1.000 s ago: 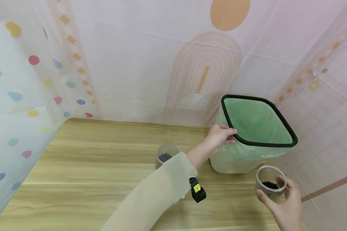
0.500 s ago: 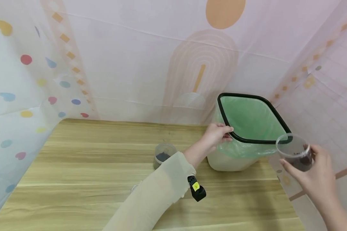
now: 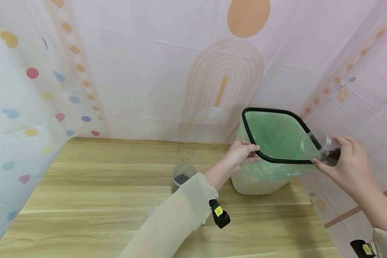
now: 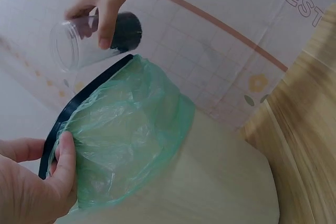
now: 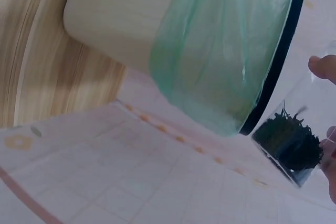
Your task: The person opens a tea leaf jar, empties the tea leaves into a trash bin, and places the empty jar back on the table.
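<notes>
My left hand [image 3: 240,156] pinches the black rim [image 3: 249,134] of a pale trash bin [image 3: 258,182] at its left front corner. A green plastic bag [image 3: 274,132] lines the bin and folds over its outside. My right hand [image 3: 354,166] grips a clear plastic jar [image 3: 316,143] around its side, at the bin's right corner. The jar is tipped, its mouth over the bin's edge. Dark shredded stuff [image 5: 289,140] sits towards the jar's bottom, also seen in the left wrist view.
Another clear jar [image 3: 183,172] with dark contents stands on the wooden table [image 3: 116,172], partly behind my left sleeve [image 3: 180,211]. A clear round edge [image 3: 151,213] peeks out by that sleeve. Patterned cloth [image 3: 148,71] hangs behind and at both sides.
My right hand has lifted the jar from beside the bin up to its right corner and tipped it leftward. My left hand stays on the rim.
</notes>
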`<action>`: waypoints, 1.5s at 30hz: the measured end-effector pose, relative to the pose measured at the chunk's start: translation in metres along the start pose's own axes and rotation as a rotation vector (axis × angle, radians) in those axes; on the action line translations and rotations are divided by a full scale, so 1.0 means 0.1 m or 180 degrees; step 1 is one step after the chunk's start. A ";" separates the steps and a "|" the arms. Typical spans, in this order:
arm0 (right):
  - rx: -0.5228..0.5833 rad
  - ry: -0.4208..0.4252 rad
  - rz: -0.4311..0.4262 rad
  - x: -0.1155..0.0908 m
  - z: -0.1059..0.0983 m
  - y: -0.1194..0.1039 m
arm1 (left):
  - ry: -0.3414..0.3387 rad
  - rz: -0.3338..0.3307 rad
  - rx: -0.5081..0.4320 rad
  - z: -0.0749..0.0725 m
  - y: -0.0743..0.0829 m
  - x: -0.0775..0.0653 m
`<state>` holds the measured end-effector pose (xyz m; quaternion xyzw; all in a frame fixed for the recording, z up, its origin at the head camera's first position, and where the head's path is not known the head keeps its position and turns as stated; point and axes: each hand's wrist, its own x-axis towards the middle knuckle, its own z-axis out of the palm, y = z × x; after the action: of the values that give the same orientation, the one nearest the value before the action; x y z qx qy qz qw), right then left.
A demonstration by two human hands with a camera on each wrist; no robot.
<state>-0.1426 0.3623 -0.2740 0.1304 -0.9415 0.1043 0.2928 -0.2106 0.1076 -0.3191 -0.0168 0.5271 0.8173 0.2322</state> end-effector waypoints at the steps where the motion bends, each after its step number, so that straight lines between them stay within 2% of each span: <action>1: -0.0049 0.0005 -0.0031 0.02 0.01 0.01 | 0.0002 0.0011 0.0003 0.00 0.00 0.00; 4: -0.0148 0.0052 -0.0186 0.09 0.04 0.05 | 0.0004 0.0045 -0.0012 -0.01 0.00 0.02; 13: -0.0690 0.0519 -0.1046 0.18 0.13 0.14 | 0.0043 0.0108 -0.0049 0.00 -0.02 0.05; 19: -0.0879 0.0530 -0.1564 0.25 0.12 0.18 | 0.0051 0.0127 -0.0054 0.02 -0.05 0.06; 22: -0.0950 0.0446 -0.1640 0.27 0.12 0.20 | 0.0061 0.0149 -0.0051 0.03 -0.05 0.07; 29: -0.1059 0.0510 -0.1680 0.29 0.11 0.22 | 0.0108 0.0098 -0.0054 0.05 -0.07 0.07; 37: -0.1114 0.0397 -0.1714 0.30 0.08 0.22 | 0.0069 0.0153 -0.0043 0.06 -0.06 0.08; 45: -0.1024 0.0624 -0.1809 0.32 0.10 0.19 | 0.0085 0.0184 -0.0024 0.07 -0.08 0.07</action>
<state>-0.1793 0.3718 -0.2663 0.3290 -0.8393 -0.1193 0.4161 -0.2122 0.1183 -0.3245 -0.0133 0.5274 0.8253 0.2013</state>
